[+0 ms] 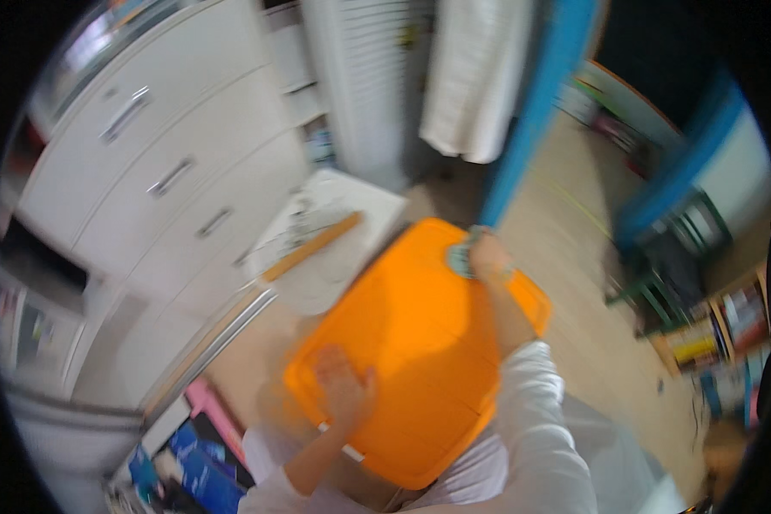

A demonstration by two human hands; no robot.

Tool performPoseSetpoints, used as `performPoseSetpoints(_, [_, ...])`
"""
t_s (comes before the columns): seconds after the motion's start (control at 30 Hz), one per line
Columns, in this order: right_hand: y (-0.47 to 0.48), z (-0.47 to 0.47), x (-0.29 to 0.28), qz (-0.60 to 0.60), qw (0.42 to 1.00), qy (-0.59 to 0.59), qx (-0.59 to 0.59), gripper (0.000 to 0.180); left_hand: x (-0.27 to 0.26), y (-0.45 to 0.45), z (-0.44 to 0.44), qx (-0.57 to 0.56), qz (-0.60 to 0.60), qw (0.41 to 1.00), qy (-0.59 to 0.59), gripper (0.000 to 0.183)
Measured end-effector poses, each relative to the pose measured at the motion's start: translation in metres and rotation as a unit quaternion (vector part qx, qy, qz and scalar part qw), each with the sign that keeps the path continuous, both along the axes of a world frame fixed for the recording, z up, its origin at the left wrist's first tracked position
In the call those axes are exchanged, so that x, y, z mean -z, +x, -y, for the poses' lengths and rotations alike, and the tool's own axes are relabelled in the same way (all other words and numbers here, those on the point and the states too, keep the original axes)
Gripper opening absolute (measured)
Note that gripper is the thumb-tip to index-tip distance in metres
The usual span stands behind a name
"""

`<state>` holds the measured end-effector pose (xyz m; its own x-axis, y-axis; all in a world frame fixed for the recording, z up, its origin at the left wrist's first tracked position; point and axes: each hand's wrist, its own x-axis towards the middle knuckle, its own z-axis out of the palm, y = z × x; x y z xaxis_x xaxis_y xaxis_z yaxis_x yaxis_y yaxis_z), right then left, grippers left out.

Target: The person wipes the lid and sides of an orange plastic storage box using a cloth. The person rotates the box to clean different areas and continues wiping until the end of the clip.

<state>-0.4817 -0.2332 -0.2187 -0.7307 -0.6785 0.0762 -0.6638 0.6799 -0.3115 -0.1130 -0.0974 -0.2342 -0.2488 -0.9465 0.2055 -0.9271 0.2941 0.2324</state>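
An orange plastic board or lid [417, 334], wide and with rounded corners, lies tilted across the person's lap. My left hand [344, 385] rests spread on its lower left part, palm down. Near the upper right edge of the orange surface, my right hand [488, 254] is closed around a round grey-green object [460, 259], perhaps a tape roll; blur hides exactly what it is. Two small white pieces [352, 453] show along the near left edge.
Beyond the orange surface, a white board [324, 289] carries a wooden strip [311, 247]. White drawers [167, 160] stand at left, a blue door frame [527, 128] beyond. A green chair [658, 299] and a bookshelf [719, 334] are at right; a pink item [215, 417] lies lower left.
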Motion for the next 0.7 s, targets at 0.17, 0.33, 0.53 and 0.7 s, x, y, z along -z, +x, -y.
performPoseSetpoints(0.17, [-0.016,-0.016,0.011,-0.015,1.0,0.003,-0.012,0.031,-0.002,-0.002,-0.003,0.003,-0.051,0.998,0.046,0.079])
performPoseSetpoints(0.33, [-0.038,-0.047,0.029,-0.068,0.981,-0.035,-0.177,0.036,-0.012,0.007,-0.019,-0.001,-0.039,0.998,0.056,0.078])
performPoseSetpoints(0.53, [-0.095,-0.021,0.039,0.066,0.996,0.024,-0.058,0.031,-0.014,-0.011,-0.004,0.012,-0.045,0.998,0.044,0.08])
performPoseSetpoints(0.7, [-0.016,-0.026,0.007,-0.017,0.998,-0.023,-0.054,0.024,-0.014,-0.013,0.001,0.005,-0.007,0.994,0.111,0.082])
